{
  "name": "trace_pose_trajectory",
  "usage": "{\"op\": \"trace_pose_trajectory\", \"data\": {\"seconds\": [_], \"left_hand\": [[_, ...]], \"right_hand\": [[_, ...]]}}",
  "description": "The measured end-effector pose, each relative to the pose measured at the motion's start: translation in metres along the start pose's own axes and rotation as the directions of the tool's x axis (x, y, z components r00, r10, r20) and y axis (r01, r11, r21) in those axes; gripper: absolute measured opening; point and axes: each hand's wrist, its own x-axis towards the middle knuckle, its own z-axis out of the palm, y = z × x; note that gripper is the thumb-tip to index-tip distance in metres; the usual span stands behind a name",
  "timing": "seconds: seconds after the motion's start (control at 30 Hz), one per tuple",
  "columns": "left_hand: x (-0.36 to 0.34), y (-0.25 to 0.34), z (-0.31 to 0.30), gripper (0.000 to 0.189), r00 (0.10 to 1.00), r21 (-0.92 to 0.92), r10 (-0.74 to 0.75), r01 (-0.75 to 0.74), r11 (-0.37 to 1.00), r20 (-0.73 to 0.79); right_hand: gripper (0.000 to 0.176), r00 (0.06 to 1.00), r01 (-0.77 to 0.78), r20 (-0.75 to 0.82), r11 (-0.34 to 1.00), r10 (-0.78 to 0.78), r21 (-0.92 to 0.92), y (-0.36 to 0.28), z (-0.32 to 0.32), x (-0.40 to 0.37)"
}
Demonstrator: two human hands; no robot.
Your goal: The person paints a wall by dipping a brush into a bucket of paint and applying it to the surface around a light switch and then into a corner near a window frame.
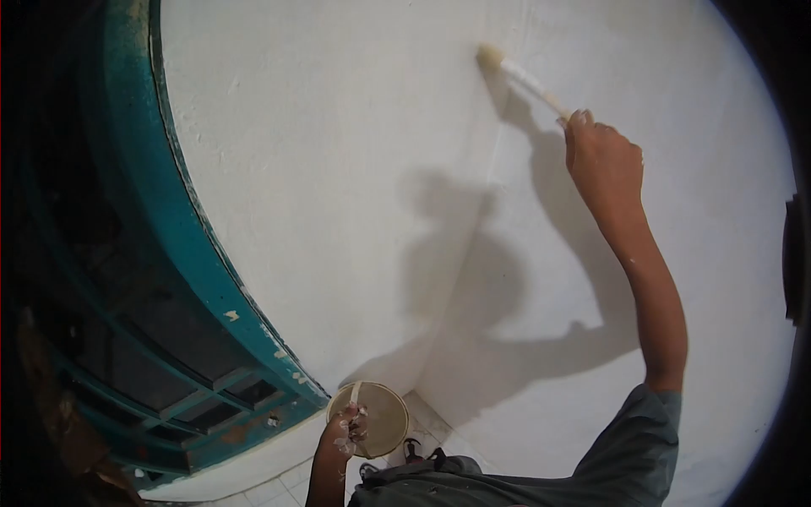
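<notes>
My right hand [604, 152] is raised at the upper right, its fingers wrapped round the handle of a paintbrush [532, 84]. The pale bristles touch the white wall [321, 169] near the corner. Low in the view, my left hand [351, 425], spotted with white paint, is closed on a light strip, a handle or stick, across the top of a round bucket [390, 418]. Whitish matter shows inside the bucket.
A teal window or door frame [182, 245] with chipped paint and dark panes curves along the left. Pale floor tiles [283, 490] and my feet in sandals show below. A dark object [792, 258] is at the right edge. My shadow falls across the wall corner.
</notes>
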Motion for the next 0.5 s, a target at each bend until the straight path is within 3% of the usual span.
{"op": "trace_pose_trajectory", "data": {"seconds": [0.03,0.07,0.13,0.17,0.23,0.27,0.33,0.4,0.43,0.5], "left_hand": [[0.000,-0.003,-0.001,0.030,0.999,-0.011,0.020,-0.019,1.000,0.041],[0.000,-0.005,-0.003,0.029,0.996,-0.021,0.039,-0.038,0.999,0.077],[0.000,-0.007,-0.001,0.026,0.994,-0.035,-0.055,0.052,0.998,-0.100],[-0.002,-0.006,0.002,0.020,0.998,-0.020,-0.029,0.028,0.999,-0.048],[-0.003,-0.002,0.008,0.011,0.993,-0.035,0.024,-0.029,0.999,-0.118],[-0.002,-0.003,0.002,0.012,0.995,-0.023,0.065,-0.067,0.997,-0.082],[-0.008,0.001,0.005,0.017,0.978,0.007,0.101,-0.102,0.995,-0.183],[-0.018,0.007,0.007,0.022,0.991,-0.007,0.092,-0.093,0.996,-0.096],[-0.026,0.008,0.016,0.024,0.985,0.016,0.107,-0.106,0.994,-0.133],[-0.028,0.008,0.015,0.025,0.984,0.024,0.123,-0.121,0.992,-0.126]], "right_hand": [[0.007,0.993,-0.100,0.062,0.995,0.099,0.021,-0.009,-0.005,0.001],[0.010,0.998,-0.037,0.044,0.999,0.035,0.037,-0.020,0.011,-0.011],[0.018,0.997,0.003,0.070,0.989,-0.013,0.146,-0.063,0.038,-0.055],[0.023,0.970,-0.022,0.243,0.983,-0.022,0.180,-0.081,0.032,-0.078],[0.025,0.936,0.014,0.330,0.949,-0.124,0.314,-0.101,0.030,-0.134],[0.022,0.908,0.007,0.373,0.897,-0.190,0.441,-0.110,0.025,-0.161],[0.017,0.830,-0.053,0.464,0.784,-0.310,0.619,-0.124,0.017,-0.199],[0.017,0.748,-0.078,0.526,0.733,-0.406,0.676,-0.127,0.014,-0.222],[0.018,0.708,-0.123,0.562,0.708,-0.429,0.695,-0.129,0.011,-0.231],[0.017,0.695,-0.147,0.554,0.665,-0.457,0.732,-0.135,0.003,-0.238]]}}
